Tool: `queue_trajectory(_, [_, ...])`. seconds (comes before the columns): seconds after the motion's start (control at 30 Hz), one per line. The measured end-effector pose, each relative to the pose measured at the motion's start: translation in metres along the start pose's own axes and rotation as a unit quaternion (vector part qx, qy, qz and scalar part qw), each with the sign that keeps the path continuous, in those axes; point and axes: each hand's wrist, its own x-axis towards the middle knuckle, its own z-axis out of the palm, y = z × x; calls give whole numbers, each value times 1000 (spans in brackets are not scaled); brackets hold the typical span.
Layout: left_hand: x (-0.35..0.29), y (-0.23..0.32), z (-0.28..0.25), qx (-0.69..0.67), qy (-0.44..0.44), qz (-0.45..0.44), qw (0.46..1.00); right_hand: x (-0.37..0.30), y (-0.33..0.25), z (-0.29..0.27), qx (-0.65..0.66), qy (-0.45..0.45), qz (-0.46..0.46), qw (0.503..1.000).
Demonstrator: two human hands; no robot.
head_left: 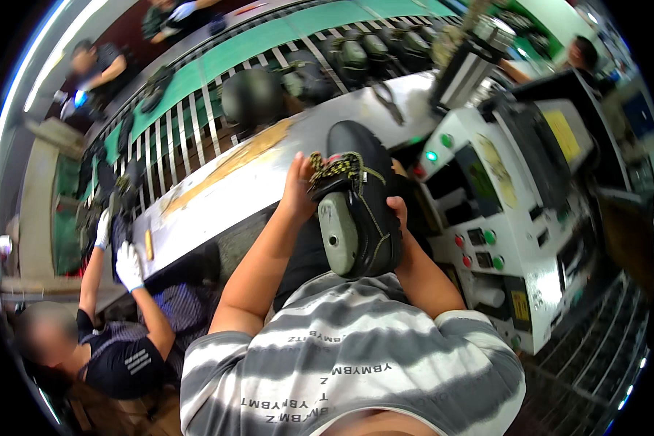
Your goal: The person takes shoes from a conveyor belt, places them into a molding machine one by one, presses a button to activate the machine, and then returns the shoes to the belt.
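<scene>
Upright in front of me is a black work shoe (378, 218), toe pointing away, with yellow-and-black laces (334, 171) bunched on its left side. A grey-green shoe last (336, 236) with a round hole fills its opening. My left hand (299, 187) grips the shoe's left side by the laces; part of its grasp is hidden. On the opposite side, my right hand (397, 214) is closed round the shoe, thumb showing against the upper and the other fingers mostly hidden behind it.
Beyond the shoe runs a metal worktable (240, 174) with pincers (389, 102) on it. Behind that, a slatted conveyor (185, 134) carries several shoes. A white machine (450, 174) with coloured buttons stands close on my right. A co-worker's gloved hand (129, 267) is at the left.
</scene>
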Motion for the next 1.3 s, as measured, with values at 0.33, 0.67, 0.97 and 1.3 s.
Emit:
queue_trajectory(0.33, [-4, -149, 115, 222, -318, -176, 905, -180, -78, 32, -439, 319, -425, 725])
queue_trajectory(0.67, [29, -318, 138, 313, -435, -261, 803, -387, -119, 79, -397, 553, -564, 468])
queue_trajectory(0.97, [105, -351, 70, 334, -255, -241, 875, -528, -309, 145, -448, 733, -454, 236])
queue_trajectory(1.3, [102, -358, 84, 374, -251, -240, 860, -558, -435, 29, -492, 845, -109, 177])
